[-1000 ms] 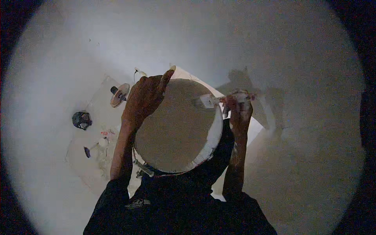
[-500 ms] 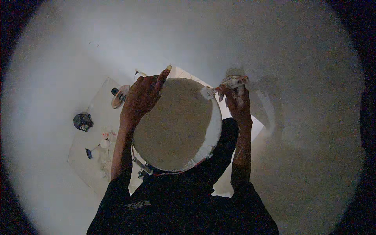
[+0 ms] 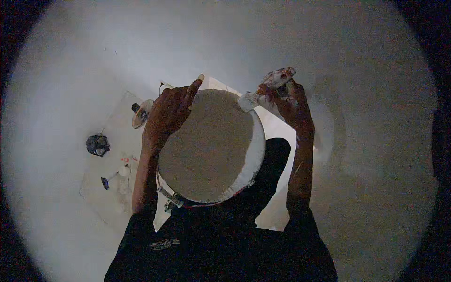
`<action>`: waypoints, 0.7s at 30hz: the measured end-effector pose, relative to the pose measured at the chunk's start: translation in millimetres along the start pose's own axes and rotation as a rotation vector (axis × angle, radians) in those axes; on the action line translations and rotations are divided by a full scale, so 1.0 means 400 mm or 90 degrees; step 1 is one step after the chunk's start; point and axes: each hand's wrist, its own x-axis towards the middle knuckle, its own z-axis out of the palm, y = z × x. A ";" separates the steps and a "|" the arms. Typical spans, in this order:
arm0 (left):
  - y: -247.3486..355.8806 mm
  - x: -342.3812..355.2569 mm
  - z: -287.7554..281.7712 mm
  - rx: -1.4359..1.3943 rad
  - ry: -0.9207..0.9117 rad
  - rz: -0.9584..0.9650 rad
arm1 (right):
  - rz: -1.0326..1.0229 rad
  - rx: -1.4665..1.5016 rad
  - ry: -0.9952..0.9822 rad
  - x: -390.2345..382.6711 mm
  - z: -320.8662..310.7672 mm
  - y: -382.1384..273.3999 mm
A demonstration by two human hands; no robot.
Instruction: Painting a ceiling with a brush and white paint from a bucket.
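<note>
A round, drum-like piece [image 3: 206,145] with a wide grey-brown face sits in front of my body. A white band [image 3: 256,162] runs down its right side. My left hand [image 3: 170,110] grips its far left rim, fingers curled over the edge and thumb stretched out along it. My right hand [image 3: 289,103] is closed around a brush-like tool [image 3: 280,76] smeared with whitish paste. The tool's broad white end [image 3: 248,101] is at the piece's far right rim; I cannot tell whether it touches. A metal fitting [image 3: 169,196] shows at the piece's lower left edge.
On the floor to the left lie a disc with a dark knob [image 3: 139,113], a black rounded object [image 3: 97,145] and a small tool with a dark blue tip [image 3: 105,183]. A white sheet [image 3: 279,128] shows under the round piece. My dark-clothed knee [image 3: 277,150] is beside it.
My right hand has moved slightly up and right, lifting and tilting the tool's handle end. Its white end has shifted a little up and left. My left hand keeps its hold.
</note>
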 end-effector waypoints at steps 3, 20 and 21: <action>-0.004 0.000 0.000 -0.022 -0.014 -0.009 | -0.069 0.010 -0.026 0.008 -0.009 -0.011; -0.008 -0.006 0.012 -0.056 -0.008 -0.021 | -0.033 0.289 0.053 -0.025 -0.046 -0.077; -0.007 -0.006 0.012 -0.053 0.004 -0.016 | -0.012 0.256 0.049 -0.025 -0.042 -0.075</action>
